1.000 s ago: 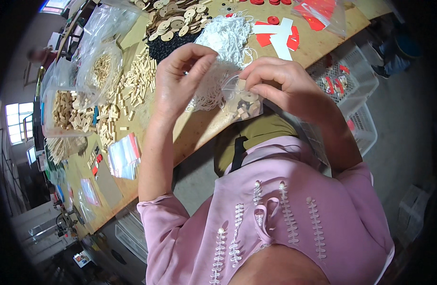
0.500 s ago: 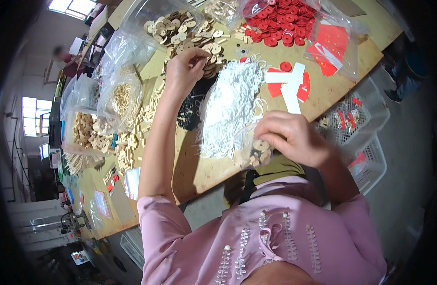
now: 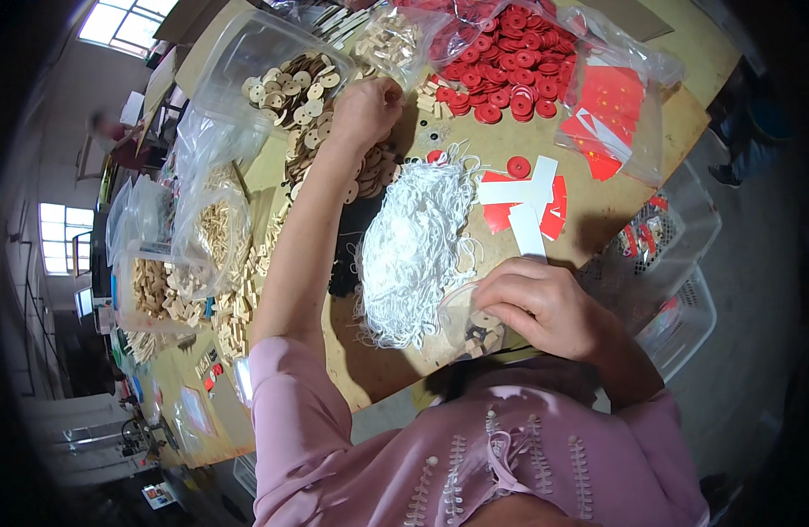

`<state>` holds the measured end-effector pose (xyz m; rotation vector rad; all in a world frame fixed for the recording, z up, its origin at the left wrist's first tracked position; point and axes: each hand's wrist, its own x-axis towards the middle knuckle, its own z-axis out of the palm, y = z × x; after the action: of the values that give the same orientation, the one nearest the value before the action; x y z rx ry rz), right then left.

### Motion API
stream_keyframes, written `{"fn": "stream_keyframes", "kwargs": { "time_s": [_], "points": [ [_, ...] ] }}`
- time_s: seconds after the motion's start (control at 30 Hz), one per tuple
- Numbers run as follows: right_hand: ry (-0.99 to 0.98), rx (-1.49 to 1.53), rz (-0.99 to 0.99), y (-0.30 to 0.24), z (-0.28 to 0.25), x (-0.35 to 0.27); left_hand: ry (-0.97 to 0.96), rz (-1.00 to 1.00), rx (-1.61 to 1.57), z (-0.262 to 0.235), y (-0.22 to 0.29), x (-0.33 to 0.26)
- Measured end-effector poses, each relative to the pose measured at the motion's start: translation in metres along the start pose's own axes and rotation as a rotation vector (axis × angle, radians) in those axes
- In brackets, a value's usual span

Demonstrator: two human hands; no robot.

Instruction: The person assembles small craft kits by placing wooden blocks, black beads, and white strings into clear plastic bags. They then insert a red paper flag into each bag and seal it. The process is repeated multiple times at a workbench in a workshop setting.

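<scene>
My right hand (image 3: 547,307) pinches the top of a small clear plastic bag (image 3: 461,318) by the table's near edge. Wooden pieces and some dark bits show inside the bag. Farther off, my left hand (image 3: 367,112) has its fingers curled above the far end of the heap of round wooden discs (image 3: 366,180). Whatever those fingers hold, if anything, is hidden. Between my two hands lies a big tangle of white string (image 3: 413,255). Beside it are white strips (image 3: 529,230) and red paper pieces (image 3: 555,209), with one red disc (image 3: 518,167) behind them.
A clear tub (image 3: 224,75) of wooden discs stands at the far left. Red discs (image 3: 510,57) are heaped at the back, beside a bag of red flags (image 3: 611,97). Wooden blocks (image 3: 233,312) and sticks fill the left side. White plastic crates (image 3: 699,325) stand below the right edge.
My left hand has moved a little right, from over the discs toward the bag of small wooden pieces, its fingers more curled. The right hand still holds the bag. The view has shifted.
</scene>
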<state>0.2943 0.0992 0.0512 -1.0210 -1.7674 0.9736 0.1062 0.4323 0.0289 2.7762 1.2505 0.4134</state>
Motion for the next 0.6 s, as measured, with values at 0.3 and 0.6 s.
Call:
{"fn": "stream_keyframes", "kwargs": {
  "time_s": [0.3, 0.6],
  "points": [
    [0.032, -0.007, -0.02, 0.009, 0.0, -0.004, 0.038, 0.114, -0.098, -0.001, 0.01, -0.004],
    [0.016, -0.023, 0.01, 0.007, 0.004, -0.004, -0.069, 0.253, -0.138, 0.004, 0.014, 0.013]
  ]
}}
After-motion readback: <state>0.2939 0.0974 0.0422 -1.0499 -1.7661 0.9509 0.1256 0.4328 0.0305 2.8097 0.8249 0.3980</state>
